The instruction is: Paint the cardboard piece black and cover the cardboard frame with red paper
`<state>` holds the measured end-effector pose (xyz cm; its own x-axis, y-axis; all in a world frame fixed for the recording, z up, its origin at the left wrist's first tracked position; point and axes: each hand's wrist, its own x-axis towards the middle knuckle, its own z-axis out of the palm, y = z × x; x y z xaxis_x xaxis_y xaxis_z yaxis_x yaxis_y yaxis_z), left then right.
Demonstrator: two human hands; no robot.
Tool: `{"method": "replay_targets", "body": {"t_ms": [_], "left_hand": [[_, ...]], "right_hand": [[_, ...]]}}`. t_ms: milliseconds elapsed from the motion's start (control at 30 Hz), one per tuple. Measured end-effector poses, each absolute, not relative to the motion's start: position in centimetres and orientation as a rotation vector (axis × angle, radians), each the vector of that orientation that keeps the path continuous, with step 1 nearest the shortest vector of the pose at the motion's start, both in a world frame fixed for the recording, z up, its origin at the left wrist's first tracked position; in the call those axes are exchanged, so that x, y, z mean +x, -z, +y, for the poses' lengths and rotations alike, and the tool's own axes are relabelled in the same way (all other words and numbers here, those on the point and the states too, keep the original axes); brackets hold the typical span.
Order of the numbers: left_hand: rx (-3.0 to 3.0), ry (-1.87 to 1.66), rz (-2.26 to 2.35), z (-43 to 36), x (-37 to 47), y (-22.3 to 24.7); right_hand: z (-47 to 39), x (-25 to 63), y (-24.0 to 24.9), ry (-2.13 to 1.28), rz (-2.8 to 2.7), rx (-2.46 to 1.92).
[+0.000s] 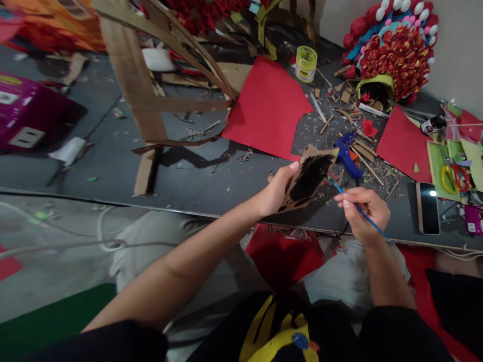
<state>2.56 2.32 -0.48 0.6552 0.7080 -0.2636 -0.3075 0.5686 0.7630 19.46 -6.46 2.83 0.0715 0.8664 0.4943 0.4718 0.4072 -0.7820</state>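
Observation:
My left hand (pixel 277 188) grips the left edge of a piece of cardboard (pixel 310 176), thumb on top and the other fingers hidden underneath. Black paint covers most of the cardboard's upper face, while brown shows along its borders. A slim blue paintbrush (pixel 358 208) is pinched in my right hand (pixel 365 211); its tip meets or hovers just over the right side of the black area, I cannot tell which. Just beyond the cardboard lies a blue glue gun (pixel 347 155). Red paper (pixel 267 113) rests on the table behind my left hand.
A cardboard frame (pixel 141 100) stands at the left, near a purple box (pixel 32 113). Farther back is an open yellow paint jar (pixel 306 64). Scraps surround a red decorated piece (pixel 396 55). At right lie a phone (pixel 428 208), scissors (pixel 455 178) and a small black-capped bottle (pixel 433 124).

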Motion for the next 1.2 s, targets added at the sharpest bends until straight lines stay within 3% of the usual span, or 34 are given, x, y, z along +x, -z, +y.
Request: {"method": "replay_targets", "body": {"t_ms": [200, 467, 800, 1200], "left_hand": [[0.581, -0.616, 0.604, 1.9, 2.4, -1.3], [0.661, -0.613, 0.541, 1.8, 2.7, -0.3], [0.711, -0.623, 0.475, 1.6, 2.7, -0.8], [0.82, -0.777, 0.485, 1.7, 3.1, -0.7]], "right_hand": [[-6.9, 19.6, -3.3, -0.405, -1.497, -1.17], [-6.6, 19.1, -3.7, -0.309, -1.808, -1.082], [-6.5, 19.0, -3.7, -0.366, -1.811, -1.187], [-7.2, 18.4, -5.4, -0.073, -2.015, -1.139]]}}
